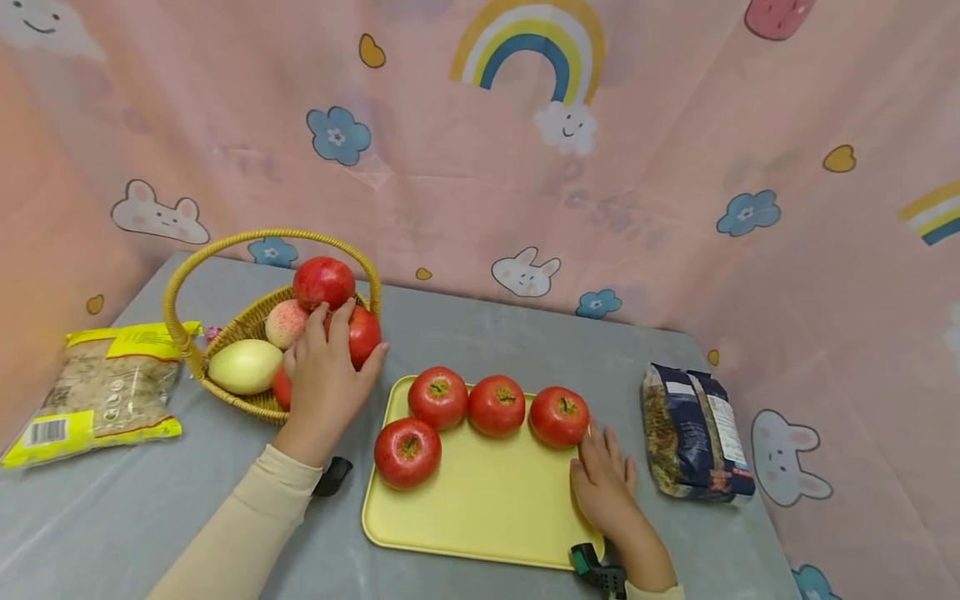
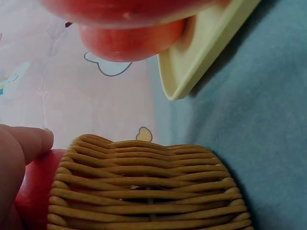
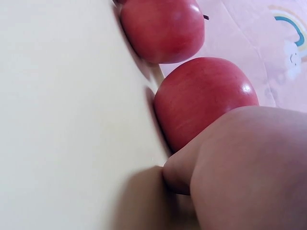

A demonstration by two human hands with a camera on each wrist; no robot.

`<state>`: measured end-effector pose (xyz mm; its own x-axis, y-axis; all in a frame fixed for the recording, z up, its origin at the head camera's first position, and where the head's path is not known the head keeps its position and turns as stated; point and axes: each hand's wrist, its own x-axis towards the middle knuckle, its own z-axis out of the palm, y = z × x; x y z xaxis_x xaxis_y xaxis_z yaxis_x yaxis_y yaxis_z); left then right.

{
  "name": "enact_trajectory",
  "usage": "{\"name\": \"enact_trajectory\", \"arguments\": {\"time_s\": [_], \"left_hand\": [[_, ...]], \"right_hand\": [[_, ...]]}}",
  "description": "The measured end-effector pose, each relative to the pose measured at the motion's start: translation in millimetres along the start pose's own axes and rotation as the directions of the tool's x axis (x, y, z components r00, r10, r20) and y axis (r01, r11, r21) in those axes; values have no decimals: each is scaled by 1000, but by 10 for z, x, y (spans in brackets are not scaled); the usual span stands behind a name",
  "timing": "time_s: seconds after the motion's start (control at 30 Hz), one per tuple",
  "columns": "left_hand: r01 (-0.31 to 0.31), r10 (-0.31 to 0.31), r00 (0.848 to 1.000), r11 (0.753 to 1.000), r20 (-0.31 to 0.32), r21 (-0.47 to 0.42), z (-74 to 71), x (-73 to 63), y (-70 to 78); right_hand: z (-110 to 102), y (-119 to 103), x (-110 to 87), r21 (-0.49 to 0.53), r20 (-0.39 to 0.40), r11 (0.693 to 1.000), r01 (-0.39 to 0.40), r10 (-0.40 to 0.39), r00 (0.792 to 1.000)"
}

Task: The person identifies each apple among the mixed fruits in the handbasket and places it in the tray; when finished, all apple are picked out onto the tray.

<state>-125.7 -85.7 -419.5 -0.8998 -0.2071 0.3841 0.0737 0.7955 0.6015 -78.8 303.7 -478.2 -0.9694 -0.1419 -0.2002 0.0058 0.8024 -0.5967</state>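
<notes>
In yellow wicker basket (image 1: 237, 403), L hand (image 1: 324, 385) grips part-hidden red apple (image 1: 365, 335). R hand (image 1: 604, 483) loose; 4 more apples (image 1: 497, 406) on yel tray (image 1: 506, 500)

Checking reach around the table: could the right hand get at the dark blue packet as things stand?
Probably yes: the dark blue packet lies near the right hand, and nothing visible stands between them.

You can make out a barcode (image 1: 47, 431) on the yellow-and-clear plastic bag (image 1: 123, 390); its lettering, and that on the dark-blue plastic packet's (image 1: 692, 446) white label (image 1: 727, 427), you cannot read.
</notes>
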Motion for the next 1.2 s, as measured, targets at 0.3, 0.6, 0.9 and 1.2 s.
{"name": "enact_trajectory", "arguments": {"time_s": [0.3,0.6,0.9,1.2], "left_hand": [[-92,91,995,996,-49,-1,8,-33,11],[-352,354,935,928,0,-121,74,-482,536],[-569,559,800,822,217,-18,377,-951,816],[-626,563,756,771,335,116,547,-1150,811]], "right_hand": [[-8,-5,14,-15,16,1000,-11,11,1000],[-16,-7,4,-13,23,1000,-22,23,999],[-5,-5,13,-7,19,1000,-17,17,1000],[-12,-12,5,-1,18,1000,-19,19,1000]]}}
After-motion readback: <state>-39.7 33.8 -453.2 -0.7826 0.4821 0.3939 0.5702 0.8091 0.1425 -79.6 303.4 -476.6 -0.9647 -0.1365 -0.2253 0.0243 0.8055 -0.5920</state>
